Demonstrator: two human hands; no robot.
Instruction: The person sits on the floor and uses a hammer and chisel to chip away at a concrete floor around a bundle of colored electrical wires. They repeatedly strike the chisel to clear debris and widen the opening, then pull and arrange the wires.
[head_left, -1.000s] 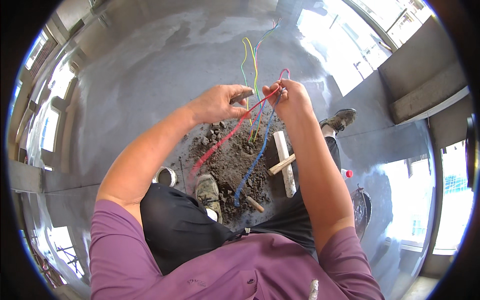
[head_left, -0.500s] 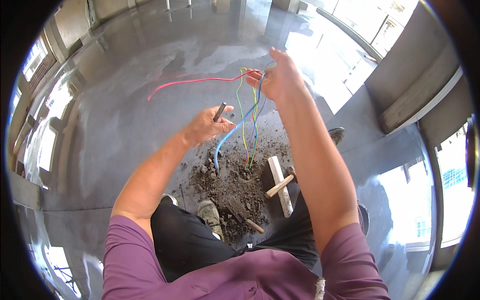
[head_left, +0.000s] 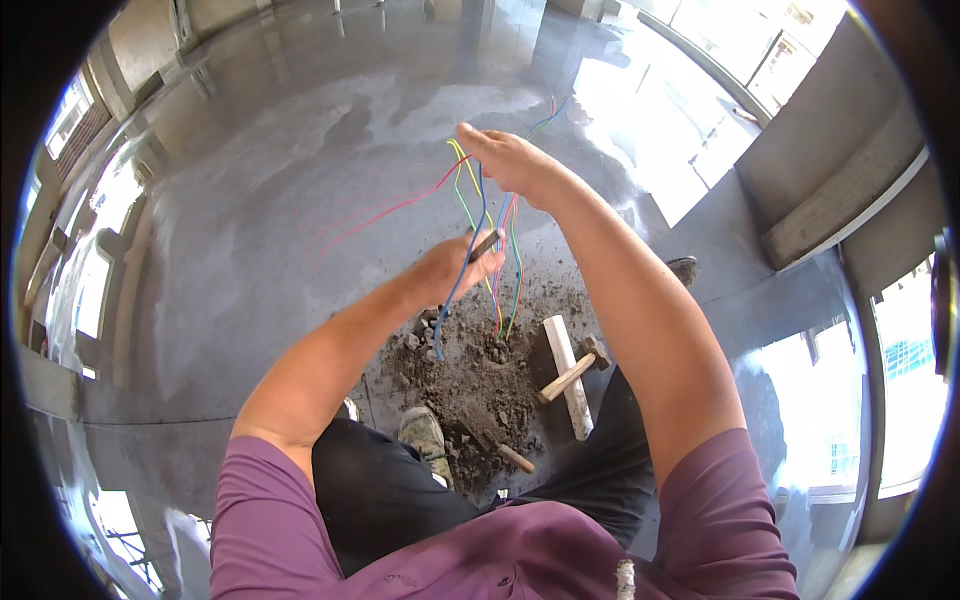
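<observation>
My right hand is closed on a bunch of thin electrical wires. A red wire trails leftward from it, and a thicker blue wire hangs in front of my left hand. Green and yellow wires run down to a hole in broken rubble between my feet. My left hand is lower, beside the hanging wires, with its fingers wrapped round a short dark metal rod. Whether it also touches a wire is hidden.
Right of the rubble, a hammer with a wooden handle lies across a white pipe. A wooden-handled tool rests in the dirt near my shoe. Smooth grey concrete floor surrounds the spot.
My right hand has moved left and slightly down with the wires, and the red wire's free end swings, blurred. My left hand has come right and down, nearer the wires, still with the rod.
</observation>
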